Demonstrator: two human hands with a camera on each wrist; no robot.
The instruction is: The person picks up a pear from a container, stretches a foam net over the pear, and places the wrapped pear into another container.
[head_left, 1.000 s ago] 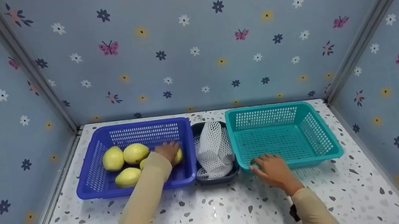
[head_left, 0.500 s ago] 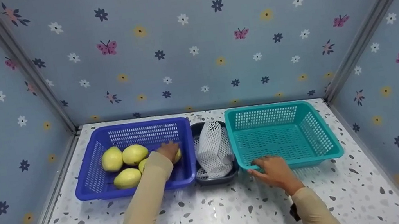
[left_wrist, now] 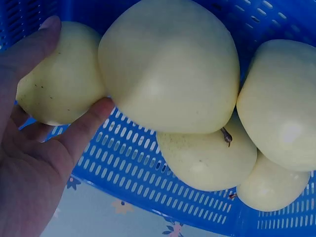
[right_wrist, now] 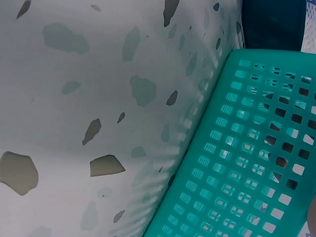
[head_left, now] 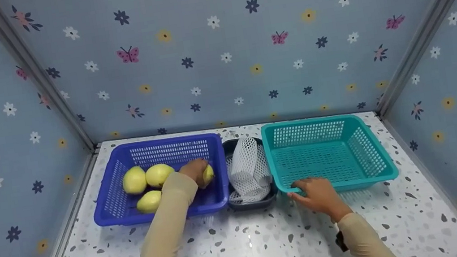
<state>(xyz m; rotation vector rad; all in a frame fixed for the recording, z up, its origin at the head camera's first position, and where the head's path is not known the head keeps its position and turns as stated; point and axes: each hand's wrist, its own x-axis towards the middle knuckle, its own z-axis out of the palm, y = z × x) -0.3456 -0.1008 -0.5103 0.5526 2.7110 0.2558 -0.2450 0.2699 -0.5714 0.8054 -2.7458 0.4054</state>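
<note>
My left hand (head_left: 195, 172) reaches into the blue basket (head_left: 163, 215) and grips a yellow pear (left_wrist: 64, 74) at its right end. In the left wrist view the thumb and fingers are curled round that pear, and a bigger pear (left_wrist: 168, 64) lies against its side. Other pears (head_left: 134, 180) lie on the basket floor, one of them hidden by my forearm in the head view. My right hand (head_left: 318, 196) holds the front rim of the teal basket (head_left: 336, 185), with fingers over the inside and thumb at the front. The right wrist view barely catches that hand.
A dark oval tub (head_left: 253, 205) stands between the two baskets, holding white mesh netting (head_left: 247, 166). Flower-patterned panels (head_left: 218, 57) enclose the speckled white table (head_left: 237, 249) at the back and both sides.
The left hand's fingers have curled further round the right-hand pear, more of which now shows. The right hand stays on the teal rim. The head view has shifted slightly.
</note>
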